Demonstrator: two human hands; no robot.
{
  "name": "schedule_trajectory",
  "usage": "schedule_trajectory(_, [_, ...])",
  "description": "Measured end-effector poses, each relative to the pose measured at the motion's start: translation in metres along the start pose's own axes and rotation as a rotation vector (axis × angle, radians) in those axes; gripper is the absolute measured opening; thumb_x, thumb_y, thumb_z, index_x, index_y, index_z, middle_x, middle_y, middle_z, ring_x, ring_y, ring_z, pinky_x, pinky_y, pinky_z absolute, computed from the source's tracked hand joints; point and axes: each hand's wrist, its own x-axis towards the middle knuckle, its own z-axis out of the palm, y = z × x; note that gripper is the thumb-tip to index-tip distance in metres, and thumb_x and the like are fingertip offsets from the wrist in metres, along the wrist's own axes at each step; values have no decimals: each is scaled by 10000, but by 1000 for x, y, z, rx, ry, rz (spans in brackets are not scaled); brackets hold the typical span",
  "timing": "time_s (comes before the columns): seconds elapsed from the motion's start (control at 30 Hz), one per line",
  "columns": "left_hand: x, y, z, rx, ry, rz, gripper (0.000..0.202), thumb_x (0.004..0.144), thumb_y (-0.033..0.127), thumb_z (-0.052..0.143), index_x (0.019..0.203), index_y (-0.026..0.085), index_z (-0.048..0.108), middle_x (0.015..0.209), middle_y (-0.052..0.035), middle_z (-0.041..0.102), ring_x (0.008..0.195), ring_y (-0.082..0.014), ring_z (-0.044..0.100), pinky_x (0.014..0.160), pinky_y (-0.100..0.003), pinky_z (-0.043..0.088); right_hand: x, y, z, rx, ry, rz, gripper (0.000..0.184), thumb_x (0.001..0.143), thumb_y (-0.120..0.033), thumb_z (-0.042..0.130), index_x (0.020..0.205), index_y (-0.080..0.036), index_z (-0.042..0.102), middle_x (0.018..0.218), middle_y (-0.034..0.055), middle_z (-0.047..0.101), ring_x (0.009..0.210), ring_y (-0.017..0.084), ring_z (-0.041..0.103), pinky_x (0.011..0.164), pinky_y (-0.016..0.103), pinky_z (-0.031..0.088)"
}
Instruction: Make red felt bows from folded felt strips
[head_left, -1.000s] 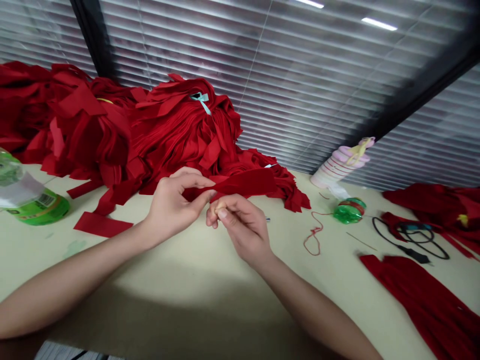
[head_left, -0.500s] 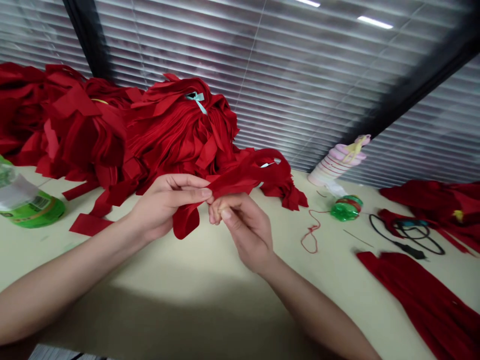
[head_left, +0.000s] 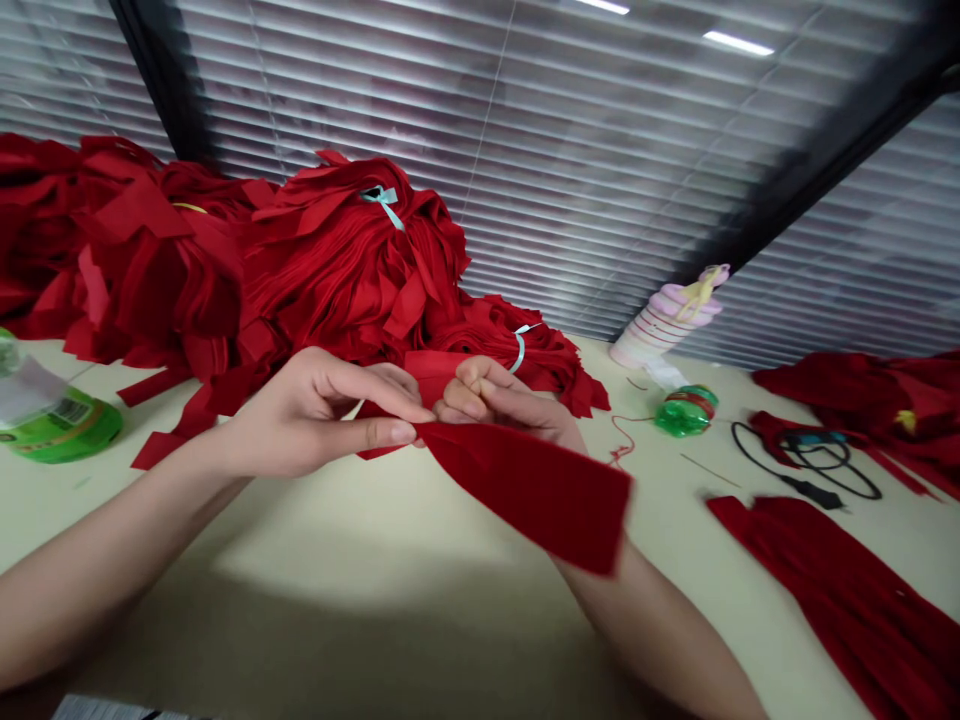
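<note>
The left hand pinches a red fabric strip between thumb and forefinger, its broad end spreading rightward in front of the right forearm. The right hand, just beside the left and partly behind the strip, has its fingers curled in narrowly, though whether they grip anything I cannot tell. Beyond both hands are heaped bundles of red strips, while a green-labelled bottle is left of the left hand, and a green plastic piece and a black cord lie to the right of the right hand
</note>
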Motion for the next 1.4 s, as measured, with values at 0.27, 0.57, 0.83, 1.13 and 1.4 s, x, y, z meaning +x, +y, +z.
schedule_trajectory(0.27, [-7,15,9,399,-207,91,162,844,138,594,904,247,698,764,-11,671,762,-159,615,753,-307,490,-6,-17,-6,-456,-461,-11,90,880,-191,512,796,-183,546,690,7,550,637,134,505,596,285,409])
schedule_trajectory(0.57, [-1,-14,25,765,22,84,232,817,120,476,606,175,554,606,-9,565,647,-156,537,593,-281,413,-13,-2,6,-1331,-294,-310,159,862,-103,377,763,-208,445,667,-14,453,593,135,400,543,263,311])
schedule_trajectory(0.83, [3,-21,27,769,504,118,143,819,213,574,898,185,690,854,-40,693,826,-181,633,736,-300,490,-6,37,4,-1048,26,-546,146,904,-136,394,824,-207,494,742,10,526,663,142,479,622,283,399])
schedule_trajectory(1.13, [9,-17,29,251,565,-91,105,767,281,690,823,195,710,733,-12,707,663,-170,662,630,-275,547,-1,46,-2,-663,29,-546,121,918,-158,463,865,-190,566,793,17,553,753,135,529,671,284,423])
schedule_trajectory(1.4, [9,-21,29,-160,568,-170,213,689,338,767,821,177,724,704,-25,692,643,-157,653,611,-267,554,6,37,-4,-242,45,-398,98,849,-172,552,767,-210,589,680,-15,541,647,119,480,614,279,400])
